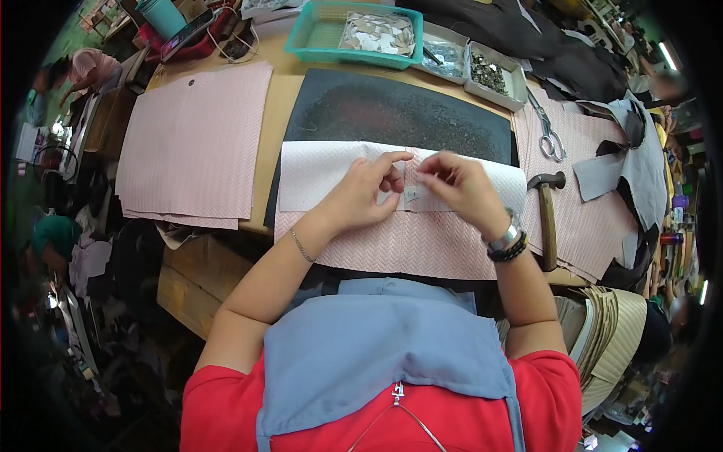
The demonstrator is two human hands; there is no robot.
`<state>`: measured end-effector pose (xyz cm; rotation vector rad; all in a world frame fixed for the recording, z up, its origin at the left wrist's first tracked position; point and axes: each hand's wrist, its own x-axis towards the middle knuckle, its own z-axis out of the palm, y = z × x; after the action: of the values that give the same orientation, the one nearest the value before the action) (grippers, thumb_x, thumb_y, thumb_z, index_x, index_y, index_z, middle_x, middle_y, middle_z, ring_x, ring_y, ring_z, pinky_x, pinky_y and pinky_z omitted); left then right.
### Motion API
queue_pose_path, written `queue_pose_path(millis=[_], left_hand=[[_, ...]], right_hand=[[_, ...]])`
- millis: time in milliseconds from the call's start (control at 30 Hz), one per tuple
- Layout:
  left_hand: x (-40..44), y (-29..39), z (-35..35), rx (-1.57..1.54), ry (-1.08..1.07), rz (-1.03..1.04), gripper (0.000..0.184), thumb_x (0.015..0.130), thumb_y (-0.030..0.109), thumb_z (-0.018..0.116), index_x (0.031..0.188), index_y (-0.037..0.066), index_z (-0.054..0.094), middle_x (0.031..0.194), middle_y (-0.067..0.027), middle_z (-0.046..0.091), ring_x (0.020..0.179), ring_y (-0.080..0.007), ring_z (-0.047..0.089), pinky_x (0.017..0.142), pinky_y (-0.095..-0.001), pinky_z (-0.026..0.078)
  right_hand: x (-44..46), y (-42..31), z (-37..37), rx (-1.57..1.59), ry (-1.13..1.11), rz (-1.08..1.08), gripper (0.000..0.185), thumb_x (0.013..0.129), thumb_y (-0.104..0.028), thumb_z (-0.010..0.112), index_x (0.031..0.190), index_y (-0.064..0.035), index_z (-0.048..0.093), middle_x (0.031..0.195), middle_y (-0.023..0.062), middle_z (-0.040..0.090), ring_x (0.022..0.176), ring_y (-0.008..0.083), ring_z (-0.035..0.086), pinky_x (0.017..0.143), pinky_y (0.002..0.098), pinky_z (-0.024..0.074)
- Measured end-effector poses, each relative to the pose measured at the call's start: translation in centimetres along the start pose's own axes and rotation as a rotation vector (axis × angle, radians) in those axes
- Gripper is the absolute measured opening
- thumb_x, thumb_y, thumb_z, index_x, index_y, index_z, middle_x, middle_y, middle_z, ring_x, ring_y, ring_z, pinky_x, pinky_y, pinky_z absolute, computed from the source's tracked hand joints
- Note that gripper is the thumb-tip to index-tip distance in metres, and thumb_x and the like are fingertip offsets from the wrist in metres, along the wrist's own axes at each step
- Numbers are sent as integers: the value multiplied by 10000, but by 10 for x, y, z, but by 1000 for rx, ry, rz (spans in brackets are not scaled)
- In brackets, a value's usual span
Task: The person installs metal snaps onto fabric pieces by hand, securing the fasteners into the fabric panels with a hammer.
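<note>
A pink sheet with a herringbone texture [361,245] lies in front of me, its far part folded over so the white backing [312,177] faces up. My left hand [367,187] rests on the backing, thumb and index finger apart, the other fingers curled. Beside it, my right hand [463,190] has its thumb and fingertips pinched together over a pink strip [410,167] at the middle of the fold. Whatever is in that pinch, if anything, is too small to make out. Between the hands sits a small pale patch [411,195]. A dark mat [399,105] lies beneath the sheet.
A hammer [548,218] and scissors [550,135] lie to the right, near grey cut pieces [625,173]. Pink sheets [196,147] are stacked at left. Behind the mat stand a teal basket [312,54] of pale pieces and a box of small metal parts [514,84].
</note>
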<state>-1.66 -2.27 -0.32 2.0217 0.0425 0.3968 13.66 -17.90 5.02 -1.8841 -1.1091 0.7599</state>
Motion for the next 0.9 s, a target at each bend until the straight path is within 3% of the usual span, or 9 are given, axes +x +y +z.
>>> queue_pose_path(millis=[233, 400, 467, 533, 567, 633, 733, 833, 900], left_hand=[[-1, -3, 4, 2, 21, -18, 338, 792, -3, 645, 1125, 32, 601, 825, -91, 654, 781, -221, 658, 734, -317, 547], [-2, 6, 2, 161, 19, 6, 155, 832, 100, 700, 981, 70, 670, 854, -50, 676, 788, -178, 648, 797, -329, 464], [-4, 7, 4, 243, 27, 32, 123, 842, 155, 718, 944, 95, 688, 860, -28, 680, 787, -168, 641, 814, -330, 421], [-4, 5, 7, 285, 38, 58, 117, 847, 209, 729, 918, 120, 704, 862, -8, 681, 784, -166, 635, 821, -328, 383], [-5, 4, 9, 309, 55, 79, 115, 843, 219, 733, 901, 123, 709, 860, -6, 680, 782, -174, 631, 812, -331, 385], [-4, 1, 11, 359, 91, 123, 116, 836, 239, 740, 867, 130, 719, 857, -4, 678, 778, -190, 624, 795, -336, 387], [-3, 10, 12, 396, 54, -7, 112, 831, 255, 742, 852, 145, 737, 859, -4, 673, 779, -197, 615, 781, -342, 383], [-2, 16, 12, 552, 50, 8, 107, 826, 263, 744, 852, 159, 751, 867, 3, 671, 782, -192, 610, 775, -351, 380], [-4, 13, 12, 541, 72, 28, 102, 821, 264, 749, 860, 171, 760, 874, 8, 672, 791, -190, 609, 774, -357, 381]], right_hand=[[-11, 21, 24, -92, 70, -121, 145, 859, -112, 715, 952, -1, 715, 766, 140, 678, 658, 208, 627, 642, 337, 504], [-23, 16, 6, -189, 267, -260, 115, 897, -105, 684, 970, -24, 719, 784, 106, 651, 610, 195, 579, 600, 310, 474], [-39, 29, -22, -149, 441, -189, 83, 915, -79, 673, 969, -34, 717, 791, 42, 626, 648, 99, 545, 570, 240, 425], [-58, 48, -57, -294, 649, -155, 109, 910, -90, 679, 995, -30, 713, 830, 59, 658, 697, 106, 580, 599, 238, 440], [-72, 81, -79, -348, 689, -67, 166, 904, -135, 698, 1036, -35, 698, 919, 112, 672, 785, 187, 628, 692, 306, 490], [-99, 109, -103, -834, 684, 86, 297, 920, -229, 686, 1140, -33, 647, 1033, 167, 658, 906, 280, 639, 804, 390, 501], [-142, 147, -109, -920, 652, 416, 427, 938, -315, 654, 1245, -30, 571, 1094, 221, 625, 1003, 351, 615, 877, 447, 484], [-160, 163, -121, -944, 637, 356, 453, 975, -369, 604, 1258, -21, 539, 985, 162, 624, 863, 252, 637, 765, 371, 512], [-160, 145, -124, -371, 654, 516, 422, 998, -363, 576, 1246, -24, 536, 925, 101, 588, 756, 163, 590, 682, 303, 493]])
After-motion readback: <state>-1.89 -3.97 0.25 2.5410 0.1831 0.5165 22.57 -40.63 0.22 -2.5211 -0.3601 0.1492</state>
